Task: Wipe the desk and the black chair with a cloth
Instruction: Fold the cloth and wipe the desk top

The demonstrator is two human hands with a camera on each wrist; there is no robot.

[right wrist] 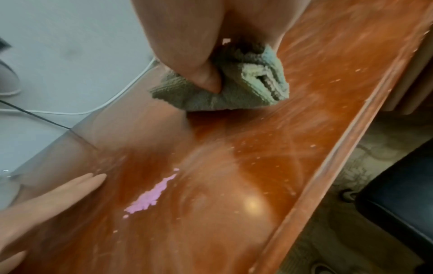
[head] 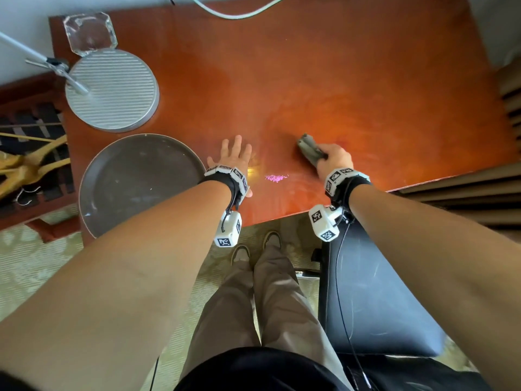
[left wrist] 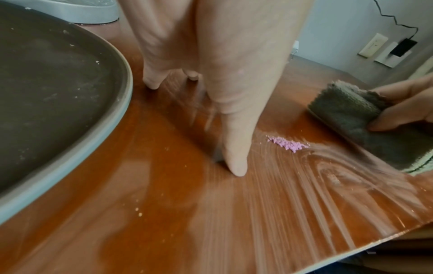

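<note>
Glossy reddish table [head: 324, 80], smeared with wipe streaks.
Right hand [head: 335, 159] grips the folded grey cloth [head: 308, 148] mid-table; left hand [head: 235, 153] lies flat, fingers [left wrist: 234, 148] spread, beside pink crumbs [head: 276, 178] near the front edge.

Open desk [head: 338, 80] surface ahead and right, dark tray [head: 135, 182] and lamp base [head: 112, 88] crowding left
</note>
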